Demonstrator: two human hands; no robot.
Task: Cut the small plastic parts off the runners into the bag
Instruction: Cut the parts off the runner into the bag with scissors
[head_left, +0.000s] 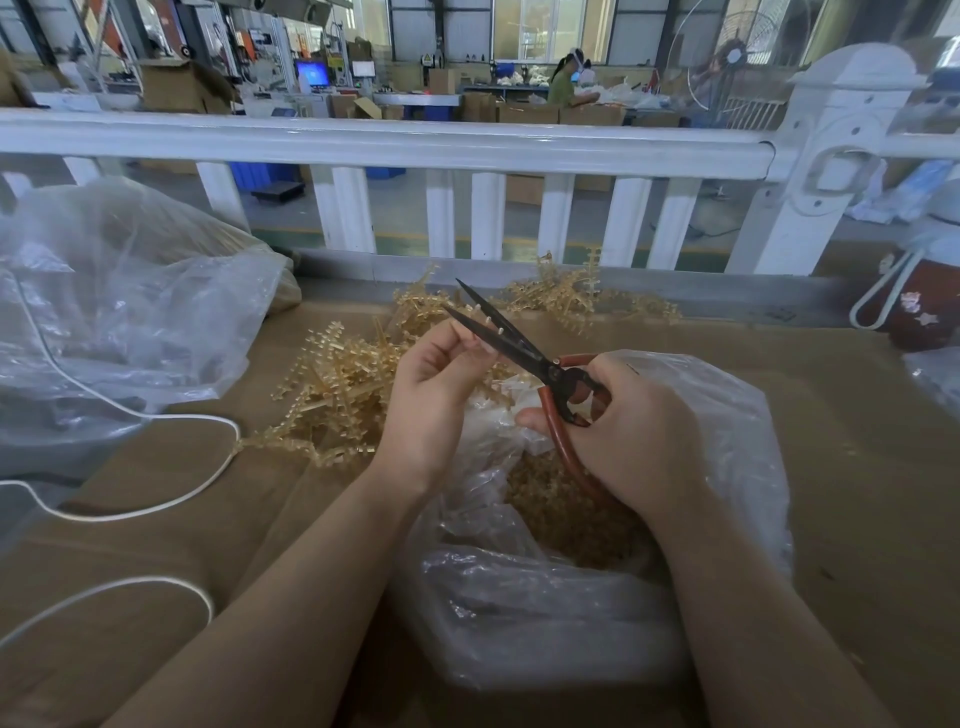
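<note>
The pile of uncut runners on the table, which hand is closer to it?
Left. The left hand hovers right at the edge of the runner pile, pinching a runner; the right hand grips the scissors farther off, over the bag.

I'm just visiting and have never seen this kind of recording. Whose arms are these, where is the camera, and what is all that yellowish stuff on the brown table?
No machine here: a person works with bare hands, and the one picture comes from a camera worn on the head, looking down. The right hand grips red-handled scissors, blades open. The left hand pinches a thin plastic runner between the blades. The yellowish heap on the cardboard-covered table is more runners with small parts attached. Below the hands sits a clear bag holding cut-off parts. Another clear bag and a white cord lie left; a white railing stands behind.
</note>
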